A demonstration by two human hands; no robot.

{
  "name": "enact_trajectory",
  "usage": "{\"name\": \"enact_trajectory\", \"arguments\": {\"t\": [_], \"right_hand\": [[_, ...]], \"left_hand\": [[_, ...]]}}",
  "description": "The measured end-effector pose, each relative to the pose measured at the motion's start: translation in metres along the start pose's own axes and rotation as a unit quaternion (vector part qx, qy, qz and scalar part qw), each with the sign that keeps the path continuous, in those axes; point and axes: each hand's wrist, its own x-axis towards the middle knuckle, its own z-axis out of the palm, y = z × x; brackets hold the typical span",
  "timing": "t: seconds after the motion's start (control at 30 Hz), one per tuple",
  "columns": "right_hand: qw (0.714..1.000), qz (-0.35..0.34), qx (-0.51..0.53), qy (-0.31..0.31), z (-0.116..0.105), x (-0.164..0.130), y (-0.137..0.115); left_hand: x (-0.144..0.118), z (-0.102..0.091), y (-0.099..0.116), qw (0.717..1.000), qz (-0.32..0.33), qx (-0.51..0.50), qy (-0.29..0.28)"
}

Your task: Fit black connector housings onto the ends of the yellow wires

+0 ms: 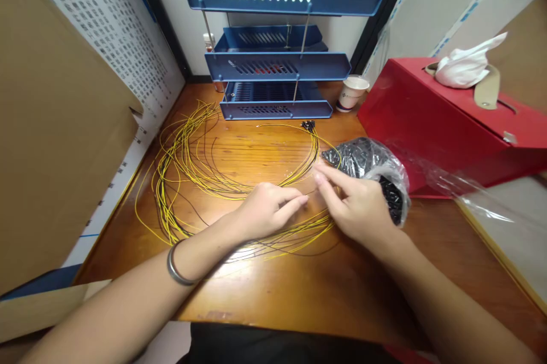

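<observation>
My left hand (270, 211) is closed in a pinch, with a thin wire (313, 192) leaving its fingertips toward the right. Just across from it, my right hand (358, 200) also pinches, fingertips together; what sits between them is too small to make out. Below and around both hands lies a loose coil of yellow and dark wires (164, 182) on the wooden table. Small black connectors (308, 125) cap a bunch of wire ends behind my hands. Beside my right hand, a clear plastic bag (363, 154) holds many small black pieces (391, 196).
A blue tiered file tray (277, 66) stands at the back, with a paper cup (352, 94) at its right. The red box (410, 136) with tissue on top fills the right side. Cardboard (55, 107) borders the left of the wooden table (273, 301).
</observation>
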Motion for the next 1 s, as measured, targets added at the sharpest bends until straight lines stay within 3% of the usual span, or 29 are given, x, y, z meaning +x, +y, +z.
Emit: {"name": "enact_trajectory", "arguments": {"t": [0.1,0.3,0.37,0.5,0.57,0.8,1.0], "right_hand": [[0.996,-0.063,0.051,-0.048,0.001,-0.001,-0.004],[0.998,0.007,-0.042,0.036,0.000,0.000,0.006],[0.999,-0.004,-0.025,0.041,0.001,-0.001,0.005],[0.995,-0.078,0.056,-0.020,0.004,-0.007,-0.007],[0.996,-0.063,0.048,-0.034,0.003,-0.007,-0.010],[0.994,0.072,-0.074,0.034,-0.004,0.001,0.001],[0.999,-0.028,0.017,-0.019,0.002,-0.004,-0.004]], "left_hand": [[0.000,0.000,0.000,1.000,0.003,0.003,0.005],[0.000,-0.001,0.002,0.999,-0.032,0.004,0.043],[0.000,-0.001,0.001,0.998,-0.037,0.008,0.048],[0.001,-0.001,-0.001,0.998,-0.043,0.008,0.053],[0.001,-0.001,-0.001,0.997,-0.046,0.003,0.055],[0.001,0.000,-0.003,0.995,-0.069,0.040,0.054],[0.001,0.000,-0.004,0.997,-0.039,0.023,0.067]]}}
